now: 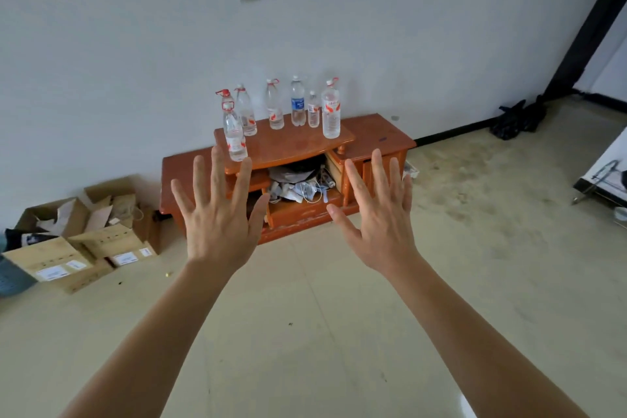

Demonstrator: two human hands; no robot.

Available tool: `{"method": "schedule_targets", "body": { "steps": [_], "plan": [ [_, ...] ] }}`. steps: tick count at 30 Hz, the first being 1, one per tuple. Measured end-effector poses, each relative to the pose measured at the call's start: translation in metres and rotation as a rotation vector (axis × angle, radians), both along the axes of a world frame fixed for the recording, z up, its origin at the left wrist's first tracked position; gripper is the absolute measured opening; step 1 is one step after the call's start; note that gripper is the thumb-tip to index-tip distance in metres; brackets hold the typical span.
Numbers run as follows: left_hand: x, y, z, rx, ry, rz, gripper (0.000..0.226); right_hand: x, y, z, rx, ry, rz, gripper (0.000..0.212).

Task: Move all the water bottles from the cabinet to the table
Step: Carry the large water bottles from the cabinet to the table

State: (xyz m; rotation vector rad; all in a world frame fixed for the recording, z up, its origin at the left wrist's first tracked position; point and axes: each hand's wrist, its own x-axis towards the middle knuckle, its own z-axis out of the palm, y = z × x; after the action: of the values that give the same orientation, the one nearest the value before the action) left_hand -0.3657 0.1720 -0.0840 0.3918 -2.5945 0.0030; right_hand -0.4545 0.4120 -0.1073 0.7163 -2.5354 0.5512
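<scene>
Several clear water bottles stand upright on the raised top of a low orange-brown wooden cabinet (376, 134) against the white wall. The nearest left bottle (234, 132) has a red cap and label. A blue-labelled bottle (298, 102) stands at the back, and a large red-labelled bottle (330, 110) stands at the right. My left hand (219, 214) and my right hand (378, 214) are stretched out in front of the cabinet, palms away, fingers spread, holding nothing. My left fingertips overlap the base of the nearest bottle in view.
The cabinet's open middle shelf (298, 185) holds cables and crumpled clutter. Open cardboard boxes (84, 237) sit on the floor at the left. A black bag (519, 117) lies by the wall at the right. A white table edge (607, 170) shows at far right.
</scene>
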Motion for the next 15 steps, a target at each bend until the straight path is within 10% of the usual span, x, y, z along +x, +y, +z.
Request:
{"method": "schedule_targets", "body": {
  "steps": [15],
  "plan": [
    [-0.333,-0.047,-0.065,0.068,-0.187,0.027,0.071,-0.334,-0.048,-0.059,-0.068,-0.227,-0.044,0.082]
  ]
}}
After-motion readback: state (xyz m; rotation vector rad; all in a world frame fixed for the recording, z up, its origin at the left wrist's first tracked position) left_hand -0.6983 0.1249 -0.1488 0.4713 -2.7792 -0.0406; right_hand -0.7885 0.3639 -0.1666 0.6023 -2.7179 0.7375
